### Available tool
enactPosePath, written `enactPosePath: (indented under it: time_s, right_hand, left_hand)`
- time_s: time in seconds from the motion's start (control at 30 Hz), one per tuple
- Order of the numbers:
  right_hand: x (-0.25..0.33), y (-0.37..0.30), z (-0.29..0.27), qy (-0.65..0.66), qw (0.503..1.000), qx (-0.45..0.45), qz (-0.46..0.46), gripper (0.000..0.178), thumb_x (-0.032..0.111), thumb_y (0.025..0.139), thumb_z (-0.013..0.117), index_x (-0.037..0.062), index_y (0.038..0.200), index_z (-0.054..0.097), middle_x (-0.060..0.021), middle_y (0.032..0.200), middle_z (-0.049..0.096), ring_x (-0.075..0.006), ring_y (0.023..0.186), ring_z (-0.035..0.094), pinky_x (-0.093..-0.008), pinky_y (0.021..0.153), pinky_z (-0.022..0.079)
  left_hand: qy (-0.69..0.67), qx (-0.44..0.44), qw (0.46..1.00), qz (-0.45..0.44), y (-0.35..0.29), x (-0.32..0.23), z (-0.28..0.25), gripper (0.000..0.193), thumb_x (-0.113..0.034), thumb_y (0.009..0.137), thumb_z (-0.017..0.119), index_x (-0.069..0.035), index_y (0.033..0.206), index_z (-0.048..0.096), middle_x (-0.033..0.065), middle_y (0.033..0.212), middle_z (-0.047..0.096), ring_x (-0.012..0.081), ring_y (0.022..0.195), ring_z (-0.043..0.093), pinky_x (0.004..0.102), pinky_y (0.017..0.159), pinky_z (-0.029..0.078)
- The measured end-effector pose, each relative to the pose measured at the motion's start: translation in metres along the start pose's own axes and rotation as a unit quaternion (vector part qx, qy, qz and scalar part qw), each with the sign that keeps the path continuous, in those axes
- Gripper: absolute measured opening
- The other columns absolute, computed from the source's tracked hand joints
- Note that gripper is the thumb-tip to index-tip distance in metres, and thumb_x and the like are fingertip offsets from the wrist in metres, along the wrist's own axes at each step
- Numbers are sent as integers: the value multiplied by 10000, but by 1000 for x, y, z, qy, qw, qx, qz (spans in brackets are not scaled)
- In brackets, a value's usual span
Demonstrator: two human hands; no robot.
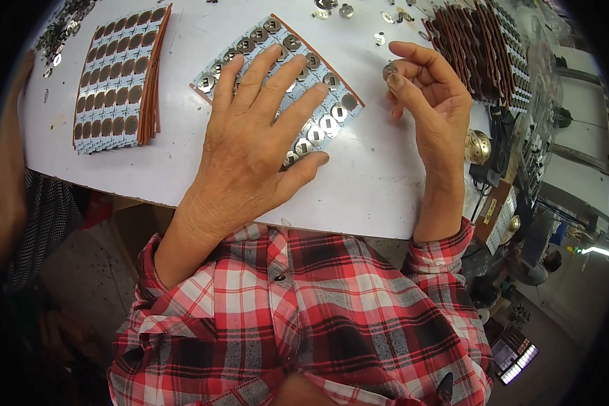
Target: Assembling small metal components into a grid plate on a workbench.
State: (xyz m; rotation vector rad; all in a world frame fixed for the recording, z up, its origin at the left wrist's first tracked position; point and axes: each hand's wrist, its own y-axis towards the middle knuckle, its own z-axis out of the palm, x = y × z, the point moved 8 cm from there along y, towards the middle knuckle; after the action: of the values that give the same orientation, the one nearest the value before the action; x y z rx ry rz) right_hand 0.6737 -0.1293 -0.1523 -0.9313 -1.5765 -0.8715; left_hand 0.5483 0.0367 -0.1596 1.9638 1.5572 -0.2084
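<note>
My left hand [250, 139] lies flat with fingers spread over a light blue circuit board panel [349, 101], which sits tilted on the white table. Rows of round silver metal clips cover most of the panel that shows; one dark round pad near its right corner is bare. The part under my palm and fingers is hidden. To the right of the panel, my right hand [434, 98] pinches a small round metal clip [390, 70] between thumb and fingertip, raised apart from the board. Its other fingers are loosely curled.
A stack of similar panels [118, 81] with bare round pads stands at left. More panels [467, 51] stand on edge at far right. Loose metal clips [379, 38] lie along the back, with a heap [64, 27] at far left. Another person's arm [10, 155] is at the left edge.
</note>
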Motion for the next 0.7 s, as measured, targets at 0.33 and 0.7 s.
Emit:
enactPosePath:
  time_s: [0.33, 0.7]
  right_hand:
    - [-11, -8, 16, -73, 993, 59, 66, 183, 22, 926, 742, 2, 1107, 759, -13, 854, 716, -33, 663, 605, -166, 539, 427]
    - [-14, -13, 27, -119, 985, 119, 20, 175, -15, 943, 721, -26, 1117, 729, -26, 937, 740, -25, 780, 632, -158, 627, 468]
  left_hand:
    - [-6, -4, 1000, -3, 1, 2, 2, 718, -275, 725, 838, -146, 1399, 627, 173, 1498, 528, 398, 1450, 423, 604, 1212, 262]
    - [-15, -1, 1000, -24, -3, 2, 2, 718, -255, 728, 845, -156, 1405, 626, 157, 1515, 514, 379, 1461, 406, 584, 1225, 244]
